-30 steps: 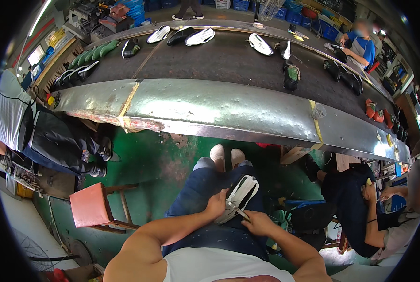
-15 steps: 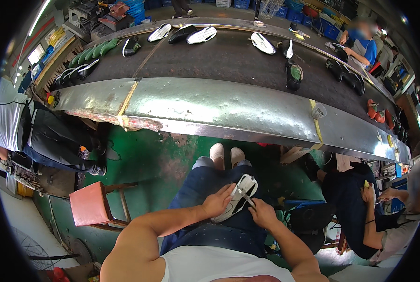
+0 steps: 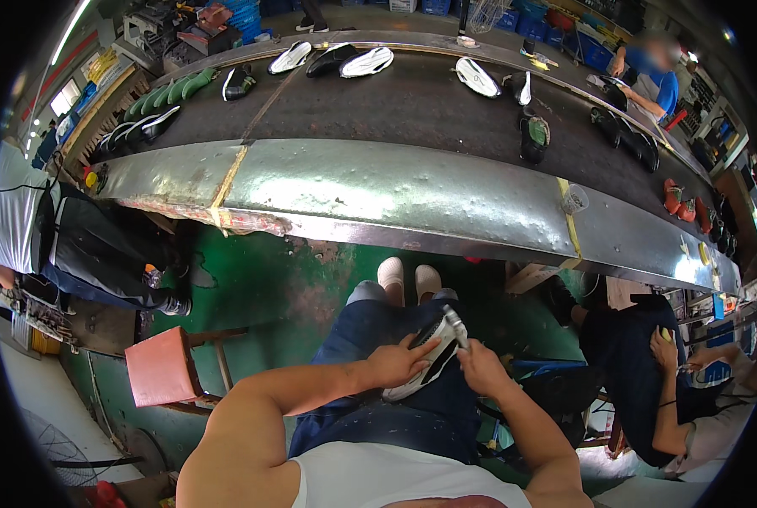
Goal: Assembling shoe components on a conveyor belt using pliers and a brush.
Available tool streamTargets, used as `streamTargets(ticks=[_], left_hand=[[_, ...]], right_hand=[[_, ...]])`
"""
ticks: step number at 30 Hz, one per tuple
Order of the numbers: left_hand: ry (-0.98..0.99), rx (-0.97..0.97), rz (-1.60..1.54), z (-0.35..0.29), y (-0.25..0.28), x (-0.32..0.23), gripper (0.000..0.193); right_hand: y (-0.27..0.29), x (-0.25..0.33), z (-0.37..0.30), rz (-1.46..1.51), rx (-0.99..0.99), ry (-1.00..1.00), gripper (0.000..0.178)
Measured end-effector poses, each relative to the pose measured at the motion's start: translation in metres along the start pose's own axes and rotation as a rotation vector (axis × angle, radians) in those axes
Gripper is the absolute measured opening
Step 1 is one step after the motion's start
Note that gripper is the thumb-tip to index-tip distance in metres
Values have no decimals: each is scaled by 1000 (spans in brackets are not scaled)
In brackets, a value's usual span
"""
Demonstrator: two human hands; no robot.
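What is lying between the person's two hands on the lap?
In the head view, a black-and-white shoe lies between the left hand and the right hand, and both hands grip it over the blue-trousered lap.

White sleeveless top (image 3: 412, 481), bare arms, dark blue jeans (image 3: 378, 322) with dusty pale smears at the lap, white shoes (image 3: 408, 278), bare hands, no gloves

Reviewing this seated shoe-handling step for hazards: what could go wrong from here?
1. The shoe rests on the lap, gripped by the left hand and the right hand; with no bench beneath, it could slip to the green floor.
2. Other shoes lie loose on the conveyor belt ahead; some sit near its far rim.
3. A seated co-worker is close on the right, so elbows could clash.
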State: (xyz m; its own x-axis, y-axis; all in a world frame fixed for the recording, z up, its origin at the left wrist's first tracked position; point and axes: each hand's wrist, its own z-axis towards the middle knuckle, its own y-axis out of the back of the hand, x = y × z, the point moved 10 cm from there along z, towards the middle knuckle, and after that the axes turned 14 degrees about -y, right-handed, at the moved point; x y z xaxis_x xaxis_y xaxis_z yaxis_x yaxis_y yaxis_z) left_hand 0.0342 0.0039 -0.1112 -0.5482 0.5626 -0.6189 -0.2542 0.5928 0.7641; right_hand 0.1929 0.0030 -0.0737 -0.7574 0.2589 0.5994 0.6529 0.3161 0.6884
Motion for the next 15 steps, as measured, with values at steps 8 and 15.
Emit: streamTargets(ticks=[8, 15], left_hand=[[-55, 243, 135, -18, -6, -15, 67], [282, -521, -666, -52, -55, 53, 64]], right_hand=[[-23, 4, -5, -135, 71, 38, 42], [-42, -5, -23, -32, 235, -48, 43]])
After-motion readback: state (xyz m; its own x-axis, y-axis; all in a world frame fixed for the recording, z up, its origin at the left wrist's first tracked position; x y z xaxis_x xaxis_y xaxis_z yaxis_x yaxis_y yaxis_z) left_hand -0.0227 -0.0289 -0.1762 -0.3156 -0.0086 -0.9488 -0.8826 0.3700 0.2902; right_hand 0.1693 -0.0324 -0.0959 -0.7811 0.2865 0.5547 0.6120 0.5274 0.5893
